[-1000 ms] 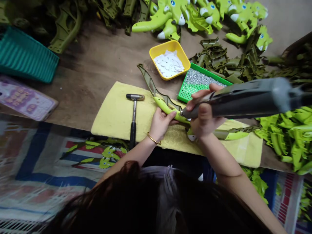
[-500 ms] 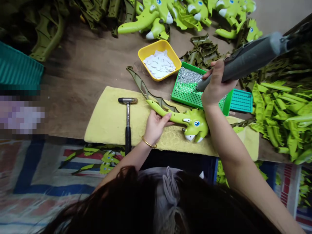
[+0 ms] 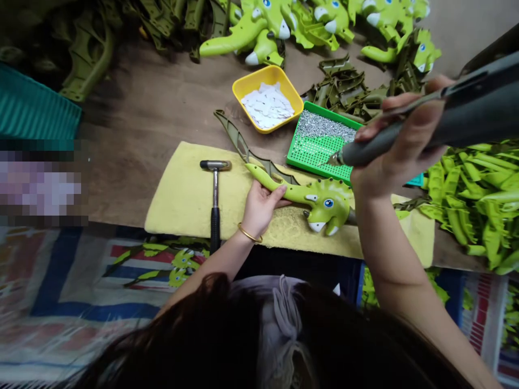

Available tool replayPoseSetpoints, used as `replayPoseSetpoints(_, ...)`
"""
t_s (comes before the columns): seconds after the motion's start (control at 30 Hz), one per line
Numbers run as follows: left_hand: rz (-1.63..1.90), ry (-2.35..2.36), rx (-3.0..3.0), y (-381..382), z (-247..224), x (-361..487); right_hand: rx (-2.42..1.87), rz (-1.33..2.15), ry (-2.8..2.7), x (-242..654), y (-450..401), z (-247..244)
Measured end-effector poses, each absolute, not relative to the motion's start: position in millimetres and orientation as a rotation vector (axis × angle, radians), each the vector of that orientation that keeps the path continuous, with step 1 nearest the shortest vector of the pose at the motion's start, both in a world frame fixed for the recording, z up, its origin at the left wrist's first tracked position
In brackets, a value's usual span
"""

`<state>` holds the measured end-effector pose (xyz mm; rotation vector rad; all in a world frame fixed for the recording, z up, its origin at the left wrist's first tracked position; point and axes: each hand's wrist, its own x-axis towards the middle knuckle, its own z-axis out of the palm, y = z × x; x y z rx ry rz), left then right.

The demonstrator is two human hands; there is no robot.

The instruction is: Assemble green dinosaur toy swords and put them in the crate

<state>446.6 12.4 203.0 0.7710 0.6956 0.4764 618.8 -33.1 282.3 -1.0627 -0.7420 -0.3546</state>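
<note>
My left hand (image 3: pixel 263 207) is closed round the narrow body of a lime-green toy dinosaur (image 3: pixel 324 202), which lies on a yellow cloth (image 3: pixel 182 200). The toy has a horned head with a blue eye, and an olive-green curved part (image 3: pixel 239 141) lies along its far side. In my right hand (image 3: pixel 399 146) is a dark grey electric screwdriver (image 3: pixel 430 129), tilted with its tip down to the left. Its tip is over the green perforated tray (image 3: pixel 324 148) of small silver screws (image 3: pixel 322 127); I cannot tell whether a screw sits on it.
A rubber-and-metal hammer (image 3: pixel 215 200) lies on the cloth's left side. Behind stands a yellow bowl (image 3: pixel 239 89) of white pieces. Green parts (image 3: pixel 466 200) are heaped at the right, dinosaur toys (image 3: pixel 267 32) at the back, and a teal basket (image 3: pixel 36 108) at the far left.
The screwdriver has swung lower and nearer to me, its tip shifting slightly right and down over the tray. My right hand has moved right. My left hand keeps its hold on the toy.
</note>
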Motion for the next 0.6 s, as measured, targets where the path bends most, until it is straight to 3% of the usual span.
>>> replayPoseSetpoints(0.3,0.478,0.713,0.771,12,203,448,-1.39,-0.291,-0.915,553,-51,283)
replayPoseSetpoints(0.47,0.47,0.706,0.759,12,204,449,-1.171,-0.027,-0.994,549,-44,274)
replayPoseSetpoints(0.6,0.477,0.711,0.753,12,202,449,-1.256,0.04,-0.978,554,-48,255)
